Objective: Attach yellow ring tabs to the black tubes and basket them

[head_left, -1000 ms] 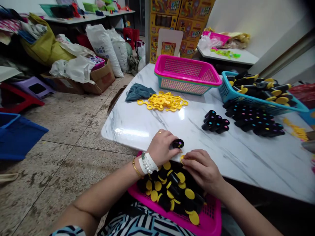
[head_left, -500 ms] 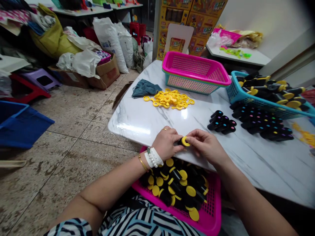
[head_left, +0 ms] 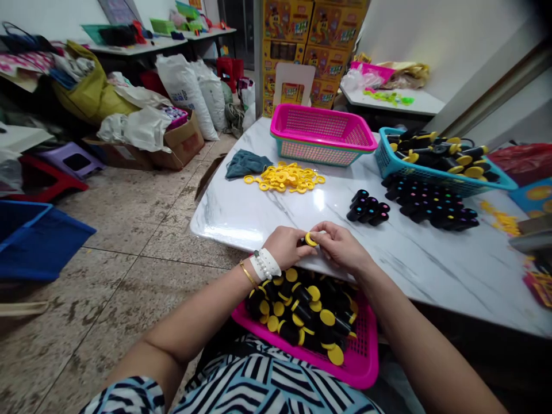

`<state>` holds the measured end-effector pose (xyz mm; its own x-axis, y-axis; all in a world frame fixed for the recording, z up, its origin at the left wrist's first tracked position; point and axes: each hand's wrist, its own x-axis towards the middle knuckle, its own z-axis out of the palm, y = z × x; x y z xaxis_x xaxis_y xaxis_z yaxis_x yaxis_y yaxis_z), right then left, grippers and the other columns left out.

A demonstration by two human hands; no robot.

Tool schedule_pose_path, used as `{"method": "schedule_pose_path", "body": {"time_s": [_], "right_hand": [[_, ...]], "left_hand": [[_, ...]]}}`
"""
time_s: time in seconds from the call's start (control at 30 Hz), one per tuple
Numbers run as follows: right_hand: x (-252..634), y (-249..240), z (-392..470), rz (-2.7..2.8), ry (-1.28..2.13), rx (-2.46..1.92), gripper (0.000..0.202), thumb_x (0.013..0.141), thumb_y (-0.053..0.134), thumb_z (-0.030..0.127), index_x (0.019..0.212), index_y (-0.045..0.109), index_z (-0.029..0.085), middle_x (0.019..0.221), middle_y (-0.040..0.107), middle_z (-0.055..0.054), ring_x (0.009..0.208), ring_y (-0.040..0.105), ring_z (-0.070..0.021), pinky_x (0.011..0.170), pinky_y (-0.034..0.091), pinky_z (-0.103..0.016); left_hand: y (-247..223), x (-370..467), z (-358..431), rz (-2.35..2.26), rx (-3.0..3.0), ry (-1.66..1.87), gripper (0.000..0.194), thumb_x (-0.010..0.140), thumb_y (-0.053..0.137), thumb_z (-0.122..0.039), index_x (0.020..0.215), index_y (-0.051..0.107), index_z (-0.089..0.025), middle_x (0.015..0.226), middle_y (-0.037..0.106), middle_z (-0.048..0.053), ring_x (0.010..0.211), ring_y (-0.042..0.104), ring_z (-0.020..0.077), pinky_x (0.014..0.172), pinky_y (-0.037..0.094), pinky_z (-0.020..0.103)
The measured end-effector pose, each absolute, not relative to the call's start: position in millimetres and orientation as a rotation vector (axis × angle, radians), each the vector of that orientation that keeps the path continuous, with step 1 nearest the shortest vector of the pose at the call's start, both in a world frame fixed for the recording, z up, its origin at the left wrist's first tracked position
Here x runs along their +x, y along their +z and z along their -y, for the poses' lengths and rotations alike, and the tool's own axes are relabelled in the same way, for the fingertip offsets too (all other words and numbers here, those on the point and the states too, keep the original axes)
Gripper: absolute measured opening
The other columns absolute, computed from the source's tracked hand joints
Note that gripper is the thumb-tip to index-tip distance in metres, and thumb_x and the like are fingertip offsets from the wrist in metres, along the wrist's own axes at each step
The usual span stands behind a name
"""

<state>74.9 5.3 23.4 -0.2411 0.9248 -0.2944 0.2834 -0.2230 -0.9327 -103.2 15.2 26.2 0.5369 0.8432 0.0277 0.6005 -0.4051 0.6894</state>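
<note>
Between both hands, at the table's front edge, is a small black cylinder with a yellow ring (head_left: pixel 310 240). My left hand (head_left: pixel 287 247) is closed round its black part, and the fingertips of my right hand (head_left: pixel 338 244) pinch its yellow end. Below them, a pink basket (head_left: pixel 366 368) on my lap holds many black cylinders with yellow caps (head_left: pixel 327 317). Farther back on the table lies a pile of yellow rings (head_left: pixel 288 177). Several black cylinders with coloured dots (head_left: pixel 368 208) stand grouped to the right of it.
A pink basket nested in a teal one (head_left: pixel 323 129) stands at the table's back, with a dark blue cloth (head_left: pixel 248 164) left of it. At right, a blue basket (head_left: pixel 444 172) of black and yellow pieces sits behind more black cylinders (head_left: pixel 431 201). A blue bin (head_left: pixel 43 241) is at far left.
The camera view has turned a little to the right, so the table's things appear farther left. Both hands still hold the piece, whose yellow end is now tilted slightly differently.
</note>
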Motion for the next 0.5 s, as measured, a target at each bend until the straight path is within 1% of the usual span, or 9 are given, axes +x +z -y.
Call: {"method": "schedule_pose_path", "body": {"time_s": [0.1, 0.2, 0.37, 0.5], "right_hand": [[76.8, 22.0, -3.2, 1.498, 1.504, -1.391, 0.031, 0.084, 0.061, 0.049, 0.093, 0.056, 0.02, 0.042, 0.044, 0.011, 0.027, 0.033, -0.0052, 0.028, 0.021, -0.015], [80.0, 20.0, -2.0, 1.467, 1.542, -1.306, 0.031, 0.084, 0.061, 0.049, 0.095, 0.056, 0.02, 0.044, 0.047, 0.011, 0.029, 0.035, -0.0048, 0.03, 0.021, -0.015], [80.3, 19.0, -1.1, 1.382, 1.548, -1.341, 0.031, 0.082, 0.064, 0.048, 0.093, 0.056, 0.02, 0.043, 0.045, 0.011, 0.028, 0.031, -0.005, 0.028, 0.019, -0.016], [77.6, 21.2, -0.1, 1.347, 1.514, -1.387, 0.03, 0.082, 0.065, 0.047, 0.092, 0.056, 0.02, 0.042, 0.043, 0.01, 0.029, 0.03, -0.0052, 0.03, 0.019, -0.017]], "left_hand": [[23.6, -101.2, -13.5, -1.207, 2.15, 0.487, 0.026, 0.083, 0.06, -0.04, 0.093, 0.074, -0.02, 0.068, 0.068, 0.001, 0.065, 0.057, 0.0149, 0.06, 0.035, 0.022], [22.2, -99.2, -11.3, -1.272, 2.169, 0.46, 0.029, 0.083, 0.061, -0.045, 0.098, 0.074, -0.023, 0.07, 0.068, 0.002, 0.067, 0.06, 0.0166, 0.06, 0.036, 0.023], [13.8, -95.1, -5.8, -1.381, 2.227, 0.476, 0.033, 0.083, 0.059, -0.051, 0.1, 0.072, -0.026, 0.081, 0.072, 0.005, 0.075, 0.064, 0.0213, 0.062, 0.039, 0.027], [13.7, -95.4, -5.0, -1.362, 2.198, 0.505, 0.032, 0.083, 0.06, -0.05, 0.1, 0.072, -0.025, 0.081, 0.072, 0.005, 0.074, 0.063, 0.0198, 0.063, 0.04, 0.026]]}}
